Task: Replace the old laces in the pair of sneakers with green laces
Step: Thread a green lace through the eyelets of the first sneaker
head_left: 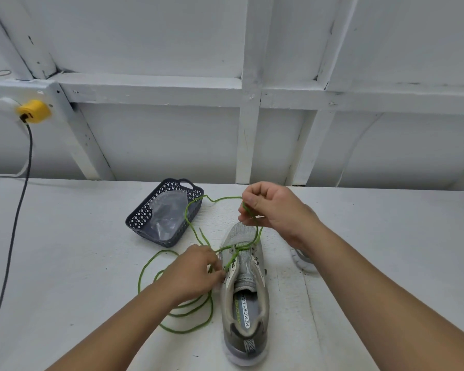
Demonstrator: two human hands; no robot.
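- White table (65, 263), white panelled wall beyond; grey sneaker (245, 295) sits near centre.
- Right hand (273, 210) pinches the green lace (177, 311) taut above the toe; left hand (193, 271) fingers pinch it at the left eyelets.
- Lacing is at the lowest eyelets; next, likely, crossing upward.

basket (142, 219) behind-left of sneaker (245, 290), lace loops (172, 314) left

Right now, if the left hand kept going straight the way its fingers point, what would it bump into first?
The left hand points right, at the sneaker. Its fingertips look almost at the sneaker's eyelet edge, gripping the green lace, so the sneaker's side would probably come first.
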